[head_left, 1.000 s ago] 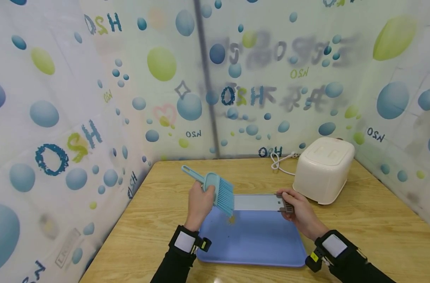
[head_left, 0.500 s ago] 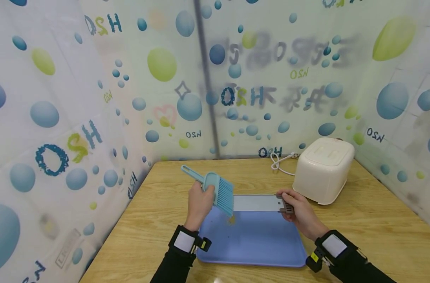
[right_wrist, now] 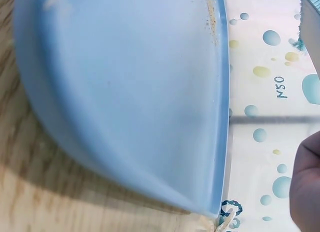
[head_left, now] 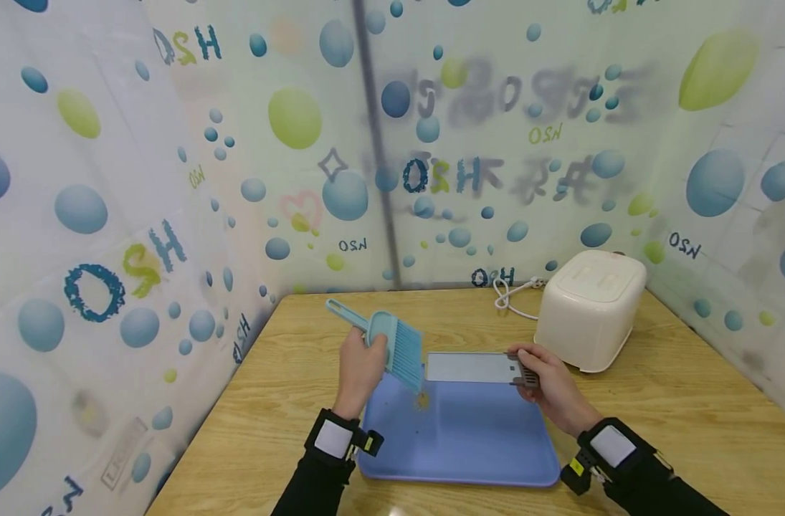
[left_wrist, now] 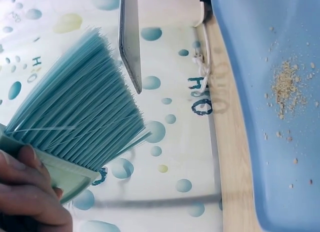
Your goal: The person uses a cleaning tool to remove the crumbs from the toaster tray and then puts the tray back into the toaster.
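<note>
In the head view my left hand (head_left: 361,369) grips a light-blue hand brush (head_left: 403,352) by its base, bristles angled down to the right. My right hand (head_left: 555,390) pinches the grey-brown end of a flat metal crumb tray (head_left: 469,368), held level above a blue tray (head_left: 489,444). A small gap parts the bristles from the crumb tray's left end. Below the bristles, a little heap of tan crumbs (left_wrist: 287,87) lies on the blue tray, with loose bits scattered round it. The right wrist view catches only part of the right hand at its edge.
A cream toaster (head_left: 588,308) stands at the back right of the wooden table (head_left: 269,401). Its white cord (head_left: 505,295) lies coiled to its left. Patterned curtains (head_left: 302,179) close in the back and both sides.
Over the last half second the brush and left hand have shifted slightly left, opening a gap to the crumb tray. The right hand has raised the crumb tray very slightly.
</note>
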A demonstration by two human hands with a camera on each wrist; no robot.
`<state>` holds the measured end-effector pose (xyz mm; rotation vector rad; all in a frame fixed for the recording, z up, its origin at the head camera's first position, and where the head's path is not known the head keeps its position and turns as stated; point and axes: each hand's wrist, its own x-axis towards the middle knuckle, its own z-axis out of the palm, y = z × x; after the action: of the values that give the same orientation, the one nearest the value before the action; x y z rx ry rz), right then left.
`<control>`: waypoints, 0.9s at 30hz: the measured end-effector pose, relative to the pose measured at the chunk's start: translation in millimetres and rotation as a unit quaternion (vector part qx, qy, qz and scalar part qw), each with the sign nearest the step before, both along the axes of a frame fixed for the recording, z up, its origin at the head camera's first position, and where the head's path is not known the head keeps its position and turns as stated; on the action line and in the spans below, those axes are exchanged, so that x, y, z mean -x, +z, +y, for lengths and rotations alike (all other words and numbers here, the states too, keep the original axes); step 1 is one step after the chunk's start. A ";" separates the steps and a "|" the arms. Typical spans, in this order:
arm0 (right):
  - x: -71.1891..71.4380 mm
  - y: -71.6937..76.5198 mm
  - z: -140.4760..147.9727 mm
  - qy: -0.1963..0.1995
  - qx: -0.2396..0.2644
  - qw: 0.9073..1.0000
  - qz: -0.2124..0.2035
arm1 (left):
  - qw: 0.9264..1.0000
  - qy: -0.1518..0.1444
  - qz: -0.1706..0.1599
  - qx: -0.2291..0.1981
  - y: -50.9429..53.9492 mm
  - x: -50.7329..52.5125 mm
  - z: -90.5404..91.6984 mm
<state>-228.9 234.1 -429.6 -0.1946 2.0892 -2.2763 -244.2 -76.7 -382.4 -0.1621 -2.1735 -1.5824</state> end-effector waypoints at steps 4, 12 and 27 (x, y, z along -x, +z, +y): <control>0.2 1.4 -3.2 -0.005 -0.005 1.000 -0.004 | 1.000 -0.014 0.012 -0.005 4.8 0.5 4.3; 0.7 4.2 -17.0 -0.009 -0.028 0.999 -0.013 | 0.998 -0.059 0.020 -0.012 12.1 0.4 23.1; 2.1 5.2 -29.3 0.004 -0.010 1.000 -0.010 | 0.995 -0.091 0.009 -0.027 14.1 -4.8 54.2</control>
<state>-231.1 204.8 -424.4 -0.1783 2.0953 -2.2429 -239.5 -22.4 -368.3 -0.3645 -2.1526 -1.7282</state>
